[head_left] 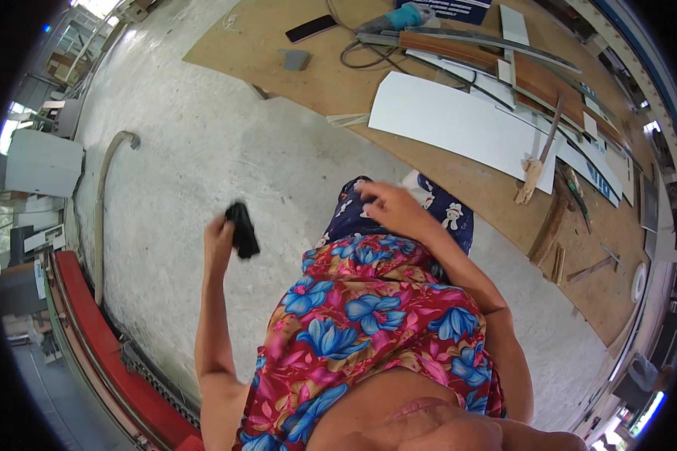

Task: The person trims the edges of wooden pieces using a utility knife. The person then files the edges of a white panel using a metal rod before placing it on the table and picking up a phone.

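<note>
My left hand (220,239) is raised over the concrete floor and grips a small black object (242,230), which sticks up and to the right of the fingers. My right hand (391,207) rests against the dark blue patterned cloth (447,214) at my thigh, fingers bent on the fabric, nothing visibly held in it. Below both hands is my red and blue flowered garment (368,316).
A low wooden board (504,188) at the upper right carries a white sheet (459,120), long wood and metal strips, a teal power tool (399,19) with a black cable, a dark phone (311,28) and a grey block (295,59). A red rail (105,353) runs at the lower left.
</note>
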{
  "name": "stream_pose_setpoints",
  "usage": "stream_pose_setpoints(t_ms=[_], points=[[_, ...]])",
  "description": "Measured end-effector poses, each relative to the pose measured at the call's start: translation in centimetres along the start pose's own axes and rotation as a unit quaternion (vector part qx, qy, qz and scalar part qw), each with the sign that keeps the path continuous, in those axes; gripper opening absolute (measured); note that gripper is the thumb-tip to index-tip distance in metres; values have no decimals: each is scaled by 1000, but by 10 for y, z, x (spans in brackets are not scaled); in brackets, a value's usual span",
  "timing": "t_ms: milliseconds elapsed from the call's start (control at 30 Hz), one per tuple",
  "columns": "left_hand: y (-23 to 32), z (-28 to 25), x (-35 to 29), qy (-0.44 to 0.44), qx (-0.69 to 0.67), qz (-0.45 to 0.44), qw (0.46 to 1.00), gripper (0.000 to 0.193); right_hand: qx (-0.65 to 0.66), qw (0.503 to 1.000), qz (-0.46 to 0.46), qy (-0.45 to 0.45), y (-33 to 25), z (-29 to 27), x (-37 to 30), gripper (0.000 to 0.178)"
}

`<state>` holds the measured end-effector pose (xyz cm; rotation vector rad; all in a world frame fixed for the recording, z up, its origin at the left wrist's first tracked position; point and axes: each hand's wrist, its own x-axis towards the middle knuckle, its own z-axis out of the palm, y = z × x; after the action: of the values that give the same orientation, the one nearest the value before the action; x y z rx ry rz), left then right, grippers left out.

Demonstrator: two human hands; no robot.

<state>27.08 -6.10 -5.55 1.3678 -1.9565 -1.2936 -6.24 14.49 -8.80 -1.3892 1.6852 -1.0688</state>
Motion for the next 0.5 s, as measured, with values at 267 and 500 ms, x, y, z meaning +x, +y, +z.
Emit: stream_pose_setpoints(t_ms=[267, 500], points=[[226, 91, 27, -157, -173, 168, 958, 32, 38, 969, -152, 191, -128, -87, -17, 84], [274, 140, 26, -263, -310, 157, 900, 29, -45, 925, -193, 323, -154, -85, -32, 89]])
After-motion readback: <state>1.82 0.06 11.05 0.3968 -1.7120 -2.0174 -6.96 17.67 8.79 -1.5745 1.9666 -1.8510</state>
